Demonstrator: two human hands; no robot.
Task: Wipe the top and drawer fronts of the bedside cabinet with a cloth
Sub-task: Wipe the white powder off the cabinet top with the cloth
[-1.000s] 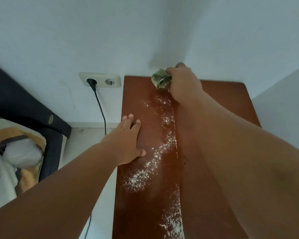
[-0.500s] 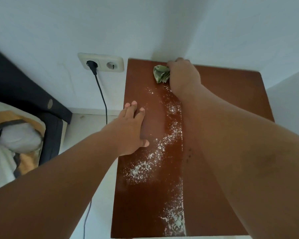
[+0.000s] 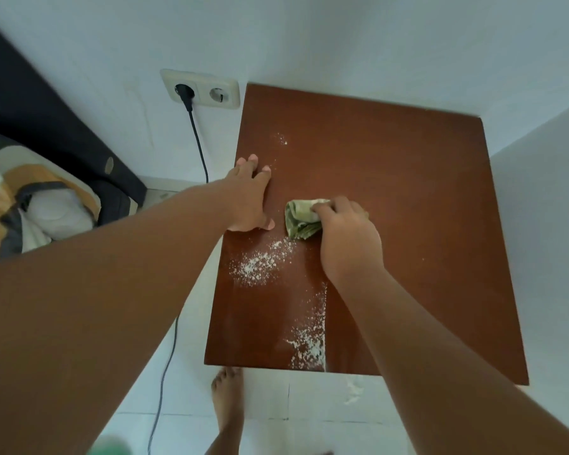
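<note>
Wiping the cabinet (image 3: 408,192) top: right hand (image 3: 349,239) squeezes the cloth (image 3: 298,220) mid-top, left hand (image 3: 250,198) flat, holding nothing, beside it; next, sweep the powder (image 3: 260,262) near the cloth

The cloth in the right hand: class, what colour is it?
Pale green, seen best in the head view: the cloth, bunched in the right hand.

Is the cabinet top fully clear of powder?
No, white powder lies left of the right hand with its cloth on the cabinet top.
</note>
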